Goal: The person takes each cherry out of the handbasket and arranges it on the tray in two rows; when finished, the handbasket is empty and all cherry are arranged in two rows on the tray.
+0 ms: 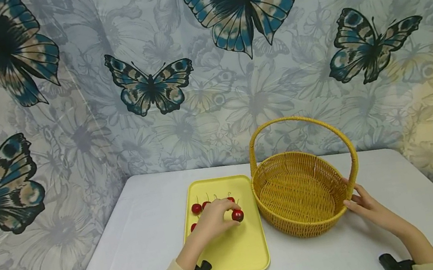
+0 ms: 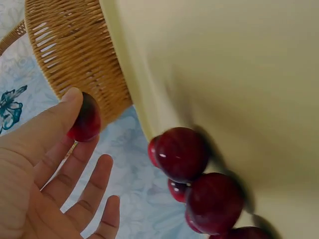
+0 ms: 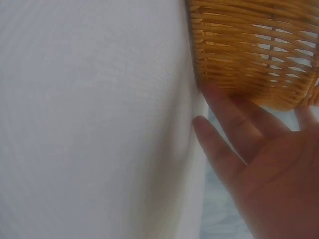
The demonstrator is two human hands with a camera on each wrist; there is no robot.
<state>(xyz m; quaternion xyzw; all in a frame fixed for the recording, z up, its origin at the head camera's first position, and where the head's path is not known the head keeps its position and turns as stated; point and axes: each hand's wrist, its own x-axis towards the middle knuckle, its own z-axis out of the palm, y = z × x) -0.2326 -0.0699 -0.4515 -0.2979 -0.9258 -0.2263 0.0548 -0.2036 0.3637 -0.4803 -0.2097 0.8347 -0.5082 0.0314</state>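
Observation:
Between thumb and fingertips, my left hand (image 1: 214, 220) pinches a dark red cherry (image 1: 237, 215) above the yellow tray (image 1: 238, 256). The left wrist view shows this cherry (image 2: 87, 118) held clear of the others, the remaining fingers spread. More cherries (image 1: 196, 208) with thin stems lie toward the tray's far end, some hidden behind the hand. To the right stands a round wicker basket (image 1: 295, 188) with a tall arched handle and a bare woven inside. My right hand (image 1: 369, 209) holds its right rim near the handle's foot; in the right wrist view fingers (image 3: 234, 124) reach against its lower side.
A white-covered table (image 1: 135, 265) carries the tray and basket, which stand side by side, nearly touching. Behind and at the sides hangs cloth (image 1: 182, 136) printed with butterflies and flowers. Black straps with small devices (image 1: 203, 269) sit on both wrists.

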